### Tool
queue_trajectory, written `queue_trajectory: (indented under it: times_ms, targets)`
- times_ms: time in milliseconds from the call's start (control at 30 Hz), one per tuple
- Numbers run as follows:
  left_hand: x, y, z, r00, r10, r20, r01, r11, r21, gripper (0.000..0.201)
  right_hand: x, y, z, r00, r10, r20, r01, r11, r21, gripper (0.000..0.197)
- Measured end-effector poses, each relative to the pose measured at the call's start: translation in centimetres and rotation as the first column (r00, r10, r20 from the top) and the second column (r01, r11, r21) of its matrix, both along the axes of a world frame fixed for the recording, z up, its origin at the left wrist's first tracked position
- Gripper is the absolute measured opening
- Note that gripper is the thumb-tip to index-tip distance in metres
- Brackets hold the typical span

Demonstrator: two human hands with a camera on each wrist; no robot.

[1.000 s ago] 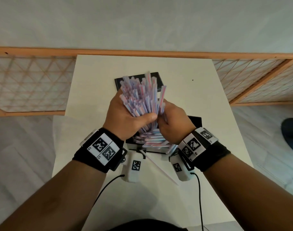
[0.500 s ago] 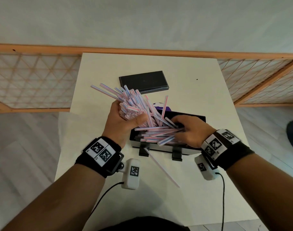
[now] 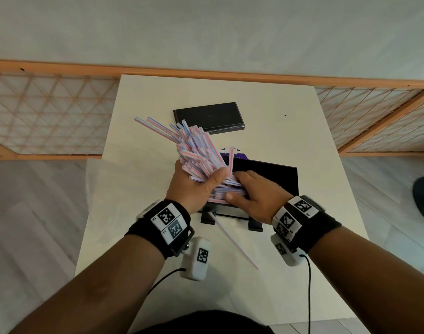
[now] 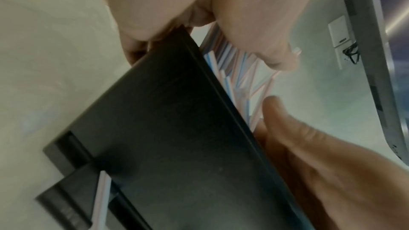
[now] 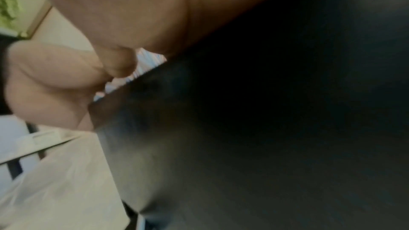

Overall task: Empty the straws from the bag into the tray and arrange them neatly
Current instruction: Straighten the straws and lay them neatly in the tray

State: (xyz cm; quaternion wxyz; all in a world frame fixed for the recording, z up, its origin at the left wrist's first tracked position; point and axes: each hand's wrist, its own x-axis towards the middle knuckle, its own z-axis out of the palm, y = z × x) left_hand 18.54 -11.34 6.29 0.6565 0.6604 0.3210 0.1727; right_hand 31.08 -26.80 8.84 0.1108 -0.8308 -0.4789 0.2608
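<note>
The left hand [image 3: 194, 186] grips a thick, fanned bundle of straws [image 3: 196, 150], its fingers and thumb curled round the lower ends so that the tops splay up and away toward the far left; held like that, the bunch stays together and off the pile, seemingly so it can be set down in order rather than dropped. The right hand [image 3: 252, 194] lies inside the black tray [image 3: 285, 179], its fingers stretched fairly flat over the straws already in the tray's left part, with the thumb against their near side, most likely pressing and squaring them so they lie parallel; it does not appear to be clutching any of them. In the left wrist view the tray's dark outer wall [image 4: 177, 128] fills the middle, with striped straws showing just past its rim. The right wrist view is mostly dark tray wall and blurred, so it adds little. One stray straw [image 3: 232, 239] lies on the pale surface [image 3: 302, 131], slanting out from the tray's near edge toward the person; it will need gathering. A second flat black piece [image 3: 208, 116] rests farther back, apart from the tray. A purple item [image 3: 237, 154] peeps out behind the tray; whether it is the bag I cannot tell.
</note>
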Motion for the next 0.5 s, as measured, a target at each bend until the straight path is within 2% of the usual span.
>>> queue_trajectory:
  times_ms: [67, 133, 233, 300, 400, 500]
  targets:
    - [-0.1, 0.0, 0.0, 1.0, -0.003, 0.019, 0.004, 1.0, -0.023, 0.091, 0.0, 0.2, 0.3, 1.0, -0.022, -0.007, 0.022, 0.998, 0.056, 0.077]
    - [-0.1, 0.0, 0.3, 0.998, -0.012, 0.054, 0.015, 0.999, -0.052, 0.082, 0.2, 0.6, 0.9, 0.996, -0.092, -0.022, 0.094, 0.977, 0.192, 0.069]
    - [-0.1, -0.2, 0.6, 0.995, -0.05, 0.083, 0.052, 0.998, -0.03, 0.064, 0.3, 1.7, 1.7, 0.977, -0.207, -0.056, 0.212, 0.889, 0.406, 0.036]
    - [-0.1, -0.3, 0.6, 0.995, -0.068, 0.076, 0.069, 0.998, -0.01, 0.061, 0.2, 2.5, 2.2, 0.96, -0.263, -0.1, 0.279, 0.848, 0.451, 0.02]
    - [0.0, -0.5, 0.2, 0.996, -0.074, 0.044, 0.073, 0.997, 0.018, 0.066, 0.2, 3.3, 2.8, 0.937, -0.287, -0.2, 0.349, 0.804, 0.482, 0.013]
    - [-0.3, -0.4, -0.1, 0.998, -0.055, -0.021, 0.055, 0.998, 0.006, 0.088, 0.1, 3.2, 4.9, 0.914, -0.231, -0.332, 0.391, 0.718, 0.576, 0.01]
